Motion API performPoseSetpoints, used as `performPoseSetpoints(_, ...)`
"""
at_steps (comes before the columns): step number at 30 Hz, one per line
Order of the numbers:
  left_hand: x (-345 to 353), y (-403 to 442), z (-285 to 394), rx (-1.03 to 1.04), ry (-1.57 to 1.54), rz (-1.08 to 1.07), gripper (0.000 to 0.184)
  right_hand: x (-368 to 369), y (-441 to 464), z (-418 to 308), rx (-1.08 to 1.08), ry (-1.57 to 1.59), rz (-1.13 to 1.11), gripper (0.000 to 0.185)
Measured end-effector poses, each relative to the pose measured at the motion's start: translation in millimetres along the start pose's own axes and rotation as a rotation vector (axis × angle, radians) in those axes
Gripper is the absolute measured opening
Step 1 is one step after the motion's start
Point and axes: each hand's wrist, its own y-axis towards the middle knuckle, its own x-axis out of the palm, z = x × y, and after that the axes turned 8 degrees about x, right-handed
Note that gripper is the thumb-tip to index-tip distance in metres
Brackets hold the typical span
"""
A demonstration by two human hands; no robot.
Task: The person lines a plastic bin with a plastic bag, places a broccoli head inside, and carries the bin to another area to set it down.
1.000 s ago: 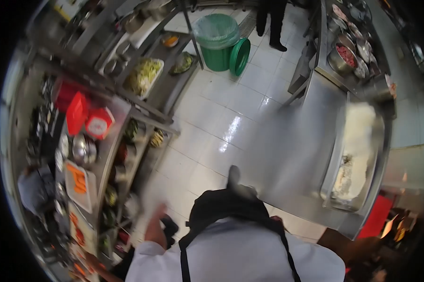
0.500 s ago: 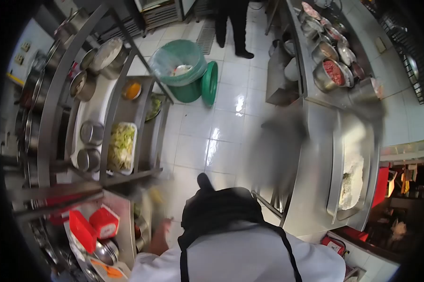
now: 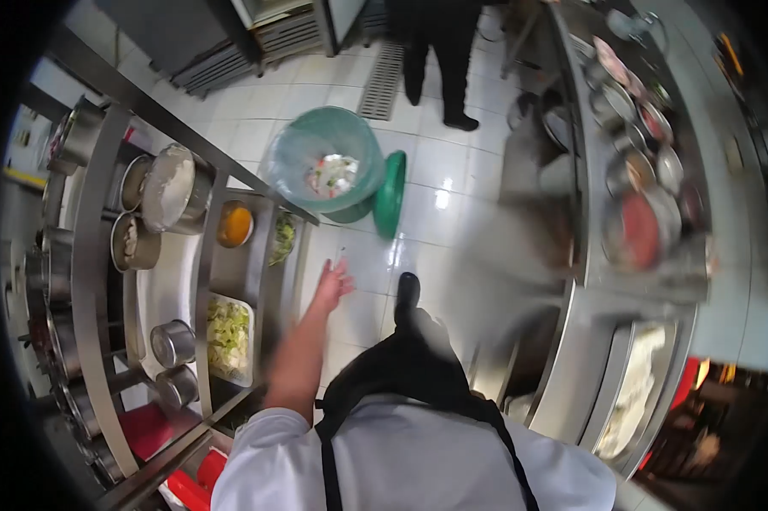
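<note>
My left hand (image 3: 335, 284) is raised over the tiled floor, fingers apart and holding nothing. It is nearest to the green bin (image 3: 337, 166), which is lined with a clear bag and has some waste inside. The green lid (image 3: 391, 196) leans upright against the bin's right side. My right hand does not show; the right side of my body ends at the white sleeve. A black shoe (image 3: 408, 291) sticks out beyond the black apron (image 3: 401, 366).
On the left, a metal rack (image 3: 103, 298) holds pots and a tray of chopped greens (image 3: 229, 339). Bowls of meat (image 3: 639, 230) stand on the right counter, near a tray of white food (image 3: 635, 383). A person in black trousers (image 3: 439, 64) stands ahead.
The view has moved forward, so the bin and the rack are closer. My left hand has risen and reached forward, and its fingers now show spread. The other person's legs remain in view ahead.
</note>
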Motion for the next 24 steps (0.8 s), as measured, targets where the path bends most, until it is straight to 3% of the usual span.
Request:
performPoseSetpoints(2, 27, 24, 22, -0.087, -0.081, 0.023, 0.108, -13, 22, -83, 0.046, 0.238, -0.089, 0.014)
performPoseSetpoints(3, 34, 35, 30, -0.109, -0.104, 0.043, 0.110, -24, 12, -136, -0.432, -0.069, 0.003, 0.019)
performPoseSetpoints(4, 39, 47, 35, -0.136, -0.131, 0.059, 0.112, -29, -6, -205, -0.191, 0.203, 0.021, 0.019)
performPoseSetpoints(5, 43, 63, 41, -0.132, -0.168, 0.074, 0.111, -29, -30, -270, -0.234, 0.219, 0.083, 0.011)
performPoseSetpoints(7, 37, 113, 37, -0.175, -0.230, 0.074, 0.108, -10, -90, -376, -0.309, 0.401, 0.222, 0.019)
performPoseSetpoints(10, 43, 164, 47, -0.205, -0.381, 0.078, 0.105, 4, -130, -464, -0.434, 0.418, 0.194, 0.020)
performPoseSetpoints(12, 51, 206, 51, -0.246, -0.530, 0.095, 0.105, -5, -118, -477, -0.427, 0.276, 0.192, 0.021)
performPoseSetpoints(13, 58, 226, 55, -0.296, -0.534, 0.200, 0.094, -4, -114, -481, -0.419, 0.216, 0.176, 0.021)
performPoseSetpoints(16, 52, 314, 38, 0.000, -0.447, 0.132, 0.078, -36, -67, -440, -0.506, 0.091, -0.050, 0.017)
performPoseSetpoints(18, 58, 333, 78, -0.011, -0.796, 0.328, 0.064, -38, -63, -436, -0.377, -0.033, -0.006, 0.017)
performPoseSetpoints(21, 39, 367, 113, -0.058, -0.925, 0.462, 0.057, -22, -70, -462, -0.166, -0.123, 0.045, 0.017)
performPoseSetpoints(24, 3, 400, 142, -0.087, -0.954, 0.535, 0.051, 3, -79, -515, -0.042, -0.019, 0.018, 0.017)
